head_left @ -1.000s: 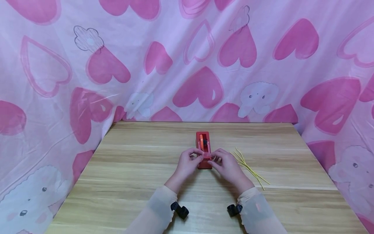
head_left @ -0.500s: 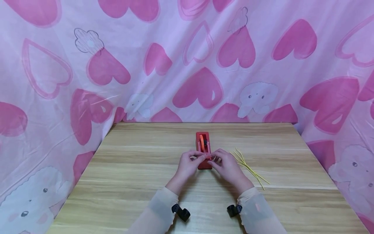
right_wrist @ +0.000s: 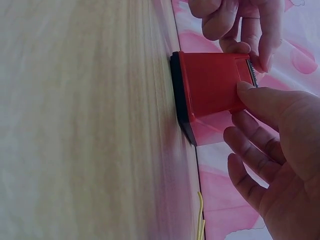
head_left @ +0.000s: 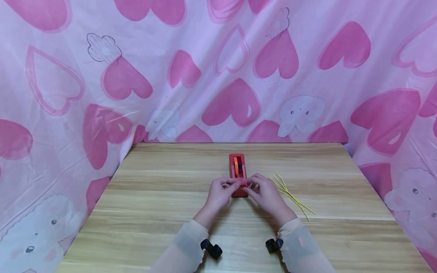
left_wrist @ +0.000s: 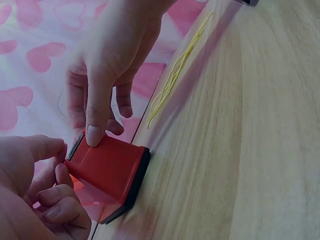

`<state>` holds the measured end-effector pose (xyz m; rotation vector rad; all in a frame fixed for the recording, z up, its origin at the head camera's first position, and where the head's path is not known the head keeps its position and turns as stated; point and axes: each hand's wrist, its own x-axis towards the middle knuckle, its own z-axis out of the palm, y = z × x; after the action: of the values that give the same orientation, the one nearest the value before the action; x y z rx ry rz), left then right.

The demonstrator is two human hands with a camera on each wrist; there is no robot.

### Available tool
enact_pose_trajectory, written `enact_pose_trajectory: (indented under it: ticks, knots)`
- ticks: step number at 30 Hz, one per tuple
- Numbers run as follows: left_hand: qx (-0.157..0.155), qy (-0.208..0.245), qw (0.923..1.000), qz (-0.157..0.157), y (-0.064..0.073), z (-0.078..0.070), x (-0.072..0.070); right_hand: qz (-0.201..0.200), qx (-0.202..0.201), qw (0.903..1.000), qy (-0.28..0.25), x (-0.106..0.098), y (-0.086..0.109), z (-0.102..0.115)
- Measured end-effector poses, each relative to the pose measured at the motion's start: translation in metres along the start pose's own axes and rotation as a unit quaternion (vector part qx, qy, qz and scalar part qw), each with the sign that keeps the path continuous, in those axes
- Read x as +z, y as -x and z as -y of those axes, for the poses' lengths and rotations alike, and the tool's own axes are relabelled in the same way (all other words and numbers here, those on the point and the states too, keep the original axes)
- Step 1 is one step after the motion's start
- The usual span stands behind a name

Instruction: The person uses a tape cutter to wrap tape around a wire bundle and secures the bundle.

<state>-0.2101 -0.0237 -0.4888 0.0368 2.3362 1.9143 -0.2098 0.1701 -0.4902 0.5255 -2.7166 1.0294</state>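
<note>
A red tape dispenser with a black base stands on the wooden table, an orange-cored tape roll inside it. Its toothed cutter faces the person. My left hand pinches at the cutter's edge with thumb and index finger, its other fingers curled; the clear tape between the fingertips hardly shows. From the other side my right hand grips the dispenser's front end. Its thumb presses on the red front face just below the cutter, while the other fingers spread along the side.
Several thin yellow sticks or wires lie crossed on the table, right of the right hand. A pink curtain with hearts hangs behind the table's far edge and along both sides. Each wrist wears a small black camera.
The left hand has shifted slightly right and its thumb tip sits a little further over the dispenser's front. The right hand, dispenser and yellow pieces stay in place.
</note>
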Motion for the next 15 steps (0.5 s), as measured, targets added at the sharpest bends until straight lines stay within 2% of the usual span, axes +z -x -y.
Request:
enact_pose_trajectory:
  ticks: [6,12,15]
  knots:
    - [0.003,0.005,1.0000,0.005,-0.0001,-0.0008,-0.0001,-0.006,-0.009,0.9999,0.002,0.0004,0.0001,-0.0013]
    - [0.008,-0.017,0.9998,0.005,0.0036,-0.0004,0.0003,-0.013,-0.011,0.9999,-0.003,0.0006,-0.0002,-0.0004]
    - [-0.002,-0.022,0.9998,0.003,0.0058,0.0002,0.0006,-0.007,-0.004,1.0000,-0.004,0.0000,-0.0001,-0.0006]
